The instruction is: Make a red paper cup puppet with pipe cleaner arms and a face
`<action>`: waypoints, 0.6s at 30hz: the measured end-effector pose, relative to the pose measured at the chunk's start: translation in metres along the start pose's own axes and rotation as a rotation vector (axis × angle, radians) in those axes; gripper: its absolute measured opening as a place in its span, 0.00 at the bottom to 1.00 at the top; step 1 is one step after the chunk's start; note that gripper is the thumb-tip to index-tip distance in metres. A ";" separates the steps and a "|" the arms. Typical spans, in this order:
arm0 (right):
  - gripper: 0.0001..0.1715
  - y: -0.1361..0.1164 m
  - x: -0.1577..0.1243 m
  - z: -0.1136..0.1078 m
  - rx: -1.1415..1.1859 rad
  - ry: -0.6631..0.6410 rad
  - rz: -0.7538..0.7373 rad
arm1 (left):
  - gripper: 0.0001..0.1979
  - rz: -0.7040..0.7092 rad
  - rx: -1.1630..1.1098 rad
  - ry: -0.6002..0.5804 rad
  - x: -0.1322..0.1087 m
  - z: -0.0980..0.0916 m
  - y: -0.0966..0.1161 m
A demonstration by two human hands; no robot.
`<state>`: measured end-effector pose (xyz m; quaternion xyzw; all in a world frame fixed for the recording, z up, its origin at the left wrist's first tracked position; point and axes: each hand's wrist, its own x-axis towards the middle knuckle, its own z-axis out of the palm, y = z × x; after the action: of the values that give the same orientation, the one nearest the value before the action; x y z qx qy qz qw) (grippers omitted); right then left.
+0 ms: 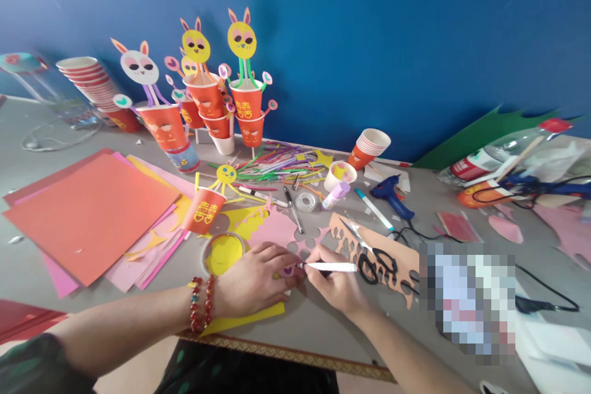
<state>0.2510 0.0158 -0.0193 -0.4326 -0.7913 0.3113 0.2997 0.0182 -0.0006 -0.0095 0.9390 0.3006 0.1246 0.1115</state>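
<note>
Head view: pinches a white marker [335, 267] in the right grip [330, 280], pointing it at a small purple-marked pink piece [289, 270] between both grips; lays the left grip [252, 277] flat, fingers extended, at the piece, presumably to steady it; has scissors [370, 249] just beyond the right grip, probably for easy reach.

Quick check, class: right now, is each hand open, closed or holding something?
Left hand: open, palm down, fingers beside a small piece with a purple heart.
Right hand: closed, holding a white marker.
</note>
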 end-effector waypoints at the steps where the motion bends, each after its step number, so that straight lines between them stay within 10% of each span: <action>1: 0.09 0.000 0.000 0.000 0.002 0.000 0.000 | 0.14 0.000 0.001 0.000 0.000 0.000 0.000; 18: 0.10 -0.002 0.002 -0.002 0.022 -0.015 0.013 | 0.16 0.000 0.013 0.012 0.000 0.001 0.000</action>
<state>0.2505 0.0174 -0.0162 -0.4320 -0.7873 0.3250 0.2964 0.0180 -0.0006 -0.0106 0.9389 0.3021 0.1283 0.1034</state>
